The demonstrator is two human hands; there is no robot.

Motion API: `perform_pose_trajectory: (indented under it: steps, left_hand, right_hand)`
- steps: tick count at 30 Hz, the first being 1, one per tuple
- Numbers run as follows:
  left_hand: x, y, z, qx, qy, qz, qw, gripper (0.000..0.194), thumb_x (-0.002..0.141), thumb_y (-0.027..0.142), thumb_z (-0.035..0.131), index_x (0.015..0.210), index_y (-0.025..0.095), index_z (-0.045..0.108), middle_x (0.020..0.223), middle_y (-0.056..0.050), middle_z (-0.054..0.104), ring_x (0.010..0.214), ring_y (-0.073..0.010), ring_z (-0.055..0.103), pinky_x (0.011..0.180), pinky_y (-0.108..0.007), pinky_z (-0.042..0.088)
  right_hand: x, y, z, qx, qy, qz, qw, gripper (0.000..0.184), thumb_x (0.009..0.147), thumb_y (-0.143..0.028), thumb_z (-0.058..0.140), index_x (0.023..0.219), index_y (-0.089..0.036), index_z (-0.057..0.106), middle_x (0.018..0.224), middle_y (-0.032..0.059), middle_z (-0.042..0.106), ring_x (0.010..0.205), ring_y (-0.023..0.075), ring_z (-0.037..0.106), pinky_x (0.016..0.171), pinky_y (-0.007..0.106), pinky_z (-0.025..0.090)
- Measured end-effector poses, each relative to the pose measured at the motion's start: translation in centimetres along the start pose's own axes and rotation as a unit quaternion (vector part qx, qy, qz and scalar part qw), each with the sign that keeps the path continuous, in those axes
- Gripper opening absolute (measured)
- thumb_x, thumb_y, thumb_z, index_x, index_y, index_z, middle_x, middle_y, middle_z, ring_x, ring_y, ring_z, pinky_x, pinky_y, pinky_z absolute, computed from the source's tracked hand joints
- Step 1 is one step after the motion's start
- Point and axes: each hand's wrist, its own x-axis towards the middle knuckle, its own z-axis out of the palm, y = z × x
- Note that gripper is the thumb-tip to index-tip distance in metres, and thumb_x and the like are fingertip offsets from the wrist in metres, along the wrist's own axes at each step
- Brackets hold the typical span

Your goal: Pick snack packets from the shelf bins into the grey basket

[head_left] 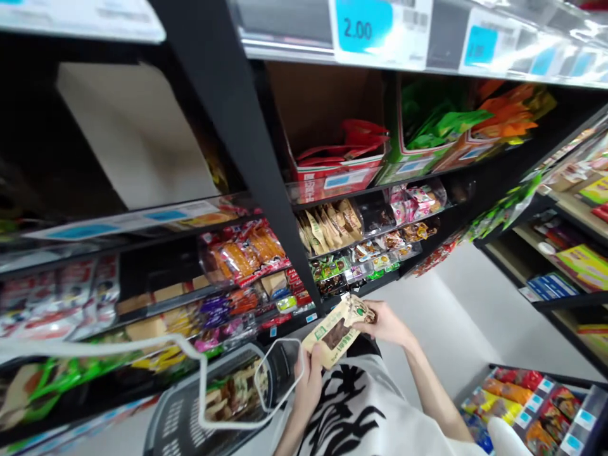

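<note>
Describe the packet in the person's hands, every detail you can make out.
The cream snack packet looks like paper, with green print and a see-through window showing dark brown contents. It is held tilted, its upper end toward the right, in front of the shelves. The left hand grips its lower left end; the right hand, its right side. The lettering is too small to read.
</note>
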Motion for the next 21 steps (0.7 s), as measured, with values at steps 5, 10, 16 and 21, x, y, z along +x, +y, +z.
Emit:
perform_pose_trajectory:
  steps: [5, 10, 16, 21]
  left_hand:
    - [0.3, 0.7, 0.8, -0.080, -0.113, 0.006, 0.990, 0.048, 0.094, 0.065, 0.042, 0.104, 0.020, 0.054, 0.070, -0.001, 0.069, 0.060, -0.0178, 0.065, 0.063, -0.032, 0.054]
    - [-0.2, 1.0, 0.6, -0.047, -0.225, 0.031, 0.973, 0.046, 0.098, 0.058, 0.038, 0.113, 0.020, 0.060, 0.088, -0.007, 0.073, 0.072, -0.0185, 0.068, 0.066, -0.031, 0.054]
    - [-0.9, 1.3, -0.3, 0.099, -0.326, 0.061, 0.938, 0.040, 0.101, 0.050, 0.034, 0.100, 0.026, 0.066, 0.093, -0.006, 0.073, 0.088, -0.0232, 0.068, 0.085, -0.035, 0.053]
    - [-1.3, 1.6, -0.3, 0.193, -0.379, 0.126, 0.896, 0.033, 0.100, 0.047, 0.035, 0.100, 0.034, 0.065, 0.100, -0.006, 0.072, 0.099, -0.0277, 0.068, 0.090, -0.037, 0.051]
  right_hand:
    - [-0.1, -1.0, -0.7, 0.106, 0.078, 0.008, 0.991, 0.038, 0.077, -0.049, 0.079, 0.081, -0.021, 0.054, 0.064, -0.0041, 0.061, 0.053, 0.0164, 0.065, 0.047, 0.024, 0.051]
    - [2.0, -2.4, -1.3, 0.176, 0.261, -0.067, 0.947, 0.044, 0.076, -0.048, 0.080, 0.075, -0.024, 0.042, 0.067, -0.0041, 0.059, 0.054, 0.0152, 0.062, 0.054, 0.031, 0.058]
    - [8.2, -4.3, 0.9, 0.028, 0.392, -0.254, 0.884, 0.011, 0.084, -0.023, 0.064, 0.080, -0.022, 0.054, 0.087, 0.0039, 0.064, 0.078, 0.0169, 0.064, 0.060, 0.026, 0.055]
    - [14.6, -4.9, 2.8, -0.101, 0.321, -0.316, 0.887, 0.021, 0.079, -0.005, 0.051, 0.092, -0.020, 0.057, 0.102, 0.0088, 0.063, 0.097, 0.0196, 0.064, 0.077, 0.028, 0.055]
